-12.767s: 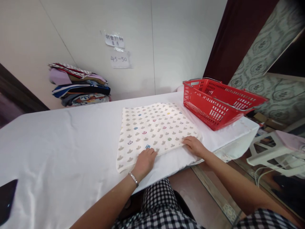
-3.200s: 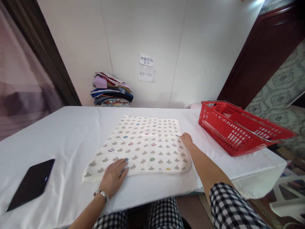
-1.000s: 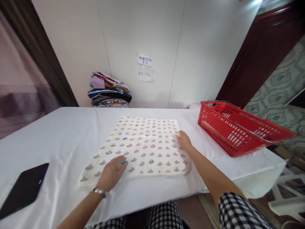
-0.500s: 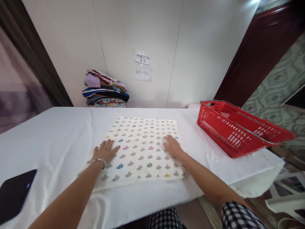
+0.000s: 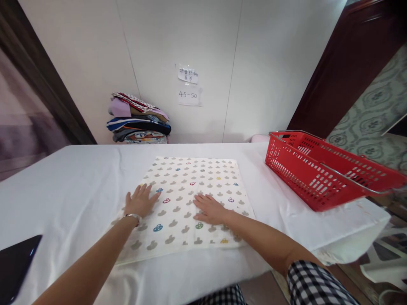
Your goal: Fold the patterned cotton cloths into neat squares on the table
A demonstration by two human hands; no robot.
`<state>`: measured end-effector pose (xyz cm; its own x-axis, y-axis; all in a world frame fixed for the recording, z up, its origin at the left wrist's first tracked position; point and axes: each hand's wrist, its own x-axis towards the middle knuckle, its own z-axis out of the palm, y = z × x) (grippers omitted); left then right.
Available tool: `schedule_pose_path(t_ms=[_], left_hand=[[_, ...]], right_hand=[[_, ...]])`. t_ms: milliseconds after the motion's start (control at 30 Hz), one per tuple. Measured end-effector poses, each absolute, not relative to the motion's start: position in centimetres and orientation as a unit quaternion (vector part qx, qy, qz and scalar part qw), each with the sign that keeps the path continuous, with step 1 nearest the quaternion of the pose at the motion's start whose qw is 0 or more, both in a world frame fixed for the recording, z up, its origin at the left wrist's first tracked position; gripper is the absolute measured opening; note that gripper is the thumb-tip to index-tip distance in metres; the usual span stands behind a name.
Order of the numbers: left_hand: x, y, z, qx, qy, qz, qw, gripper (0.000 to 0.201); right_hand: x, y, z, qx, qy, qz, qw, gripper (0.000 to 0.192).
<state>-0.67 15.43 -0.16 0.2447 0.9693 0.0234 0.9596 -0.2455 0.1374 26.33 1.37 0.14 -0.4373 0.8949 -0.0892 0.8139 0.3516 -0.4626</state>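
A cream cloth (image 5: 178, 218) printed with grey and a few coloured mushroom shapes lies folded flat on the white-covered table (image 5: 79, 195) in front of me. My left hand (image 5: 140, 202), with a bracelet at the wrist, rests palm down on the cloth's left edge, fingers spread. Flat on the cloth a little right of its middle lies my right hand (image 5: 210, 209), fingers stretched out toward the left. Neither hand grips anything. Parts of the print are hidden under both hands.
A red plastic basket (image 5: 305, 169) with metal handles stands at the table's right end. Folded fabrics are stacked in a pile (image 5: 140, 118) at the back left. A black phone-like slab (image 5: 17, 269) lies at the near left. Two paper notes (image 5: 188, 87) hang on the wall.
My right hand has slid left and slightly nearer across the cloth, from its right side toward the middle. The left hand stays at about the same spot.
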Motion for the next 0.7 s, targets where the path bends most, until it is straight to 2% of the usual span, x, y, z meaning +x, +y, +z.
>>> schedule_pose_path(t_ms=[100, 167, 300, 500, 700], left_hand=[[0.2, 16.5, -0.5, 0.821, 0.567, 0.059, 0.026, 0.065], [0.4, 17.0, -0.9, 0.817, 0.574, 0.045, 0.039, 0.066], [0.2, 17.2, -1.5, 0.798, 0.599, 0.036, 0.054, 0.069], [0.2, 16.9, -1.6, 0.796, 0.602, 0.024, 0.050, 0.069], [0.0, 17.2, -2.1, 0.798, 0.600, 0.033, 0.047, 0.069]], right_hand=[[27.8, 2.9, 0.8, -0.538, -0.804, 0.225, 0.114, 0.069], [29.2, 4.1, 1.2, -0.607, -0.758, 0.196, 0.137, 0.067], [30.9, 5.1, 0.9, -0.727, -0.661, 0.158, 0.099, 0.068], [27.5, 4.9, 0.1, -0.546, -0.809, 0.204, 0.071, 0.075], [25.5, 7.1, 0.1, -0.525, -0.829, 0.182, 0.062, 0.074]])
